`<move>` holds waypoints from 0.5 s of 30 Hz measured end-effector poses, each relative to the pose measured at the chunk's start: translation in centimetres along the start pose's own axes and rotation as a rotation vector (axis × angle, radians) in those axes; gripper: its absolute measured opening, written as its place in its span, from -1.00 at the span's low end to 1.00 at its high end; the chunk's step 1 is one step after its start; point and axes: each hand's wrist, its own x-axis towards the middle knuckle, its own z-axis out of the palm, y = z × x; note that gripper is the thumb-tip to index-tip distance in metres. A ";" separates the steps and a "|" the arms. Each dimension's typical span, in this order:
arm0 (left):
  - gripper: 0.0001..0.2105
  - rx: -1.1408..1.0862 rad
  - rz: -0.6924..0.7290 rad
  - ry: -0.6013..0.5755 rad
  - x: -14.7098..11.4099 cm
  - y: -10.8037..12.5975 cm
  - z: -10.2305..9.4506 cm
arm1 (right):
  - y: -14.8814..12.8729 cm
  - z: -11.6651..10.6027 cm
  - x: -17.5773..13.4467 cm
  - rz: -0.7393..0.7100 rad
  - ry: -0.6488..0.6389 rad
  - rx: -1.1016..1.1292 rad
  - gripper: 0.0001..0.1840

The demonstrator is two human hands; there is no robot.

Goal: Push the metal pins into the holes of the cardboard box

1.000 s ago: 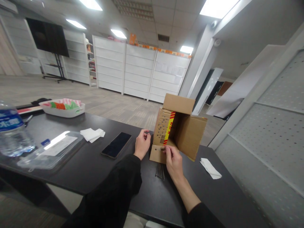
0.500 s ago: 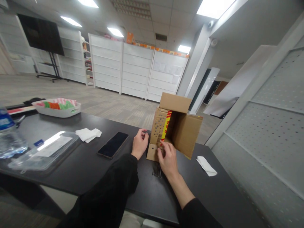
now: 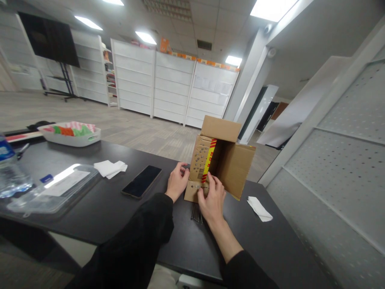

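Note:
An open cardboard box [image 3: 203, 158] stands on the dark table with its flaps spread and its opening toward the right. Rows of small dark studs or holes dot its left panel and lower flap [image 3: 192, 192]; yellow-and-red tape [image 3: 209, 160] runs down its edge. At the box's left edge is my left hand [image 3: 177, 182], fingers curled in; what they hold, if anything, is hidden. My right hand [image 3: 213, 198] reaches over the lower flap, thumb and fingers apart, fingertips at the tape's lower end. Several long thin metal nails or screws [image 3: 197, 214] lie just below the flap.
Left of my hands lie a phone [image 3: 142, 182], folded white tissues [image 3: 110, 169] and a clear plastic case [image 3: 57, 188]. Farther left are a water bottle [image 3: 13, 172] and a white basket [image 3: 70, 138]. Another tissue [image 3: 260, 208] lies right, near a perforated panel [image 3: 327, 160].
My right fingers have shifted slightly on the box, showing more of the lower flap's row of dots. My left hand stays at the box's edge. The view has moved slightly.

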 end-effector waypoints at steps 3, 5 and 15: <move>-0.79 0.004 0.006 -0.002 0.0 0.0 0.0 | 0.0 0.3 -0.2 0.011 -0.047 -0.044 -0.37; -0.79 0.005 0.012 0.001 0.0 0.0 0.0 | 0.0 0.4 -0.2 -0.009 -0.071 -0.051 -0.38; -0.78 -0.085 0.038 -0.044 -0.1 0.3 -0.2 | 0.0 0.4 -0.2 -0.059 -0.066 0.025 -0.41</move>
